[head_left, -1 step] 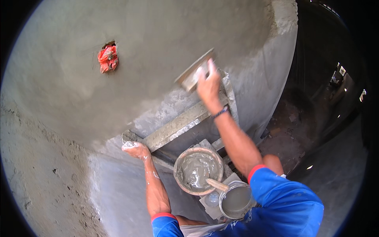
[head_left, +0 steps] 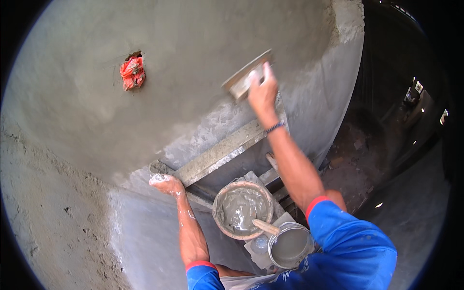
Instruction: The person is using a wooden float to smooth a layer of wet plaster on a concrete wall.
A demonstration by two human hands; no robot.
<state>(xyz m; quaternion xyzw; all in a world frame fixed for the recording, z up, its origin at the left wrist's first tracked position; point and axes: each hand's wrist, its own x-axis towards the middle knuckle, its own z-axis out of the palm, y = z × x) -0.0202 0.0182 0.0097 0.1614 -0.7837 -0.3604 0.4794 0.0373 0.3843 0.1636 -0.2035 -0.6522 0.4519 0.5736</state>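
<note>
red rag point(head_left: 132, 72) sitting plugged in the grey wall point(head_left: 72, 111) | left hand point(head_left: 166, 183) gripping a mortar-smeared tool against the wall's lower edge | bowl of wet mortar point(head_left: 243, 209) resting below, between the arms | right hand point(head_left: 263, 92) clenching the trowel point(head_left: 244, 77), pressing it flat to the plaster

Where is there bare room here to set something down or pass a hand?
Little. The plank is bare between the left hand and the wall corner. Below the right hand with its trowel, the mortar pan and bucket crowd the boards.
</note>
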